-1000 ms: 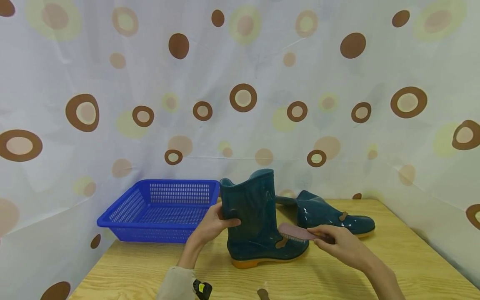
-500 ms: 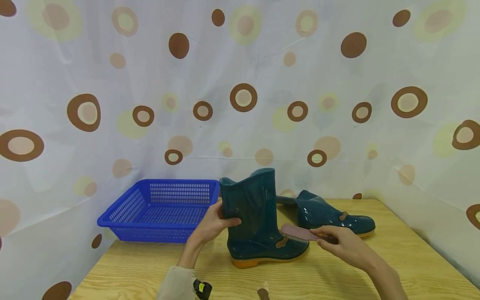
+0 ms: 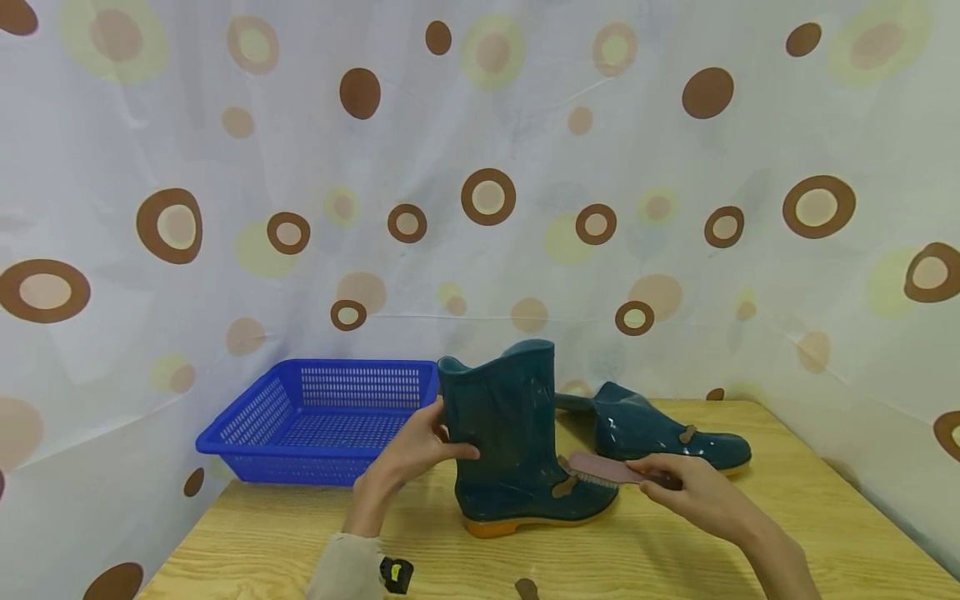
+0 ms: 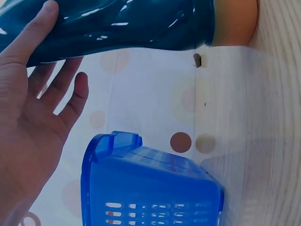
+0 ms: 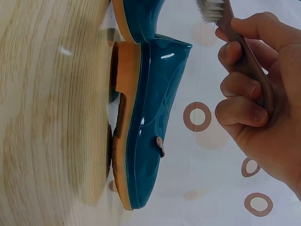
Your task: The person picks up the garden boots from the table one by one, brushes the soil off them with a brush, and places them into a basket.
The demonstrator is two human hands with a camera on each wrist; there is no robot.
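A dark teal rubber boot (image 3: 501, 433) with an orange sole stands upright on the wooden table, its toe to the right. My left hand (image 3: 420, 446) grips the back of its shaft, thumb on the near side; the left wrist view shows the thumb lying on the glossy shaft (image 4: 136, 23). My right hand (image 3: 693, 492) holds a brush (image 3: 600, 468) by its brown handle, fingers curled round it in the right wrist view. The bristles face down over the boot's instep, beside a brown bow; whether they touch is hard to tell.
The matching boot (image 3: 652, 425) lies folded behind, to the right. A blue plastic basket (image 3: 315, 467) stands at the left back of the table (image 3: 810, 517). A brown piece (image 3: 527, 588) shows at the bottom edge. A patterned curtain (image 3: 420, 267) hangs behind.
The brush and my right hand have shifted slightly to the right along the boot's instep. My left hand keeps its grip, its wrist a little further left.
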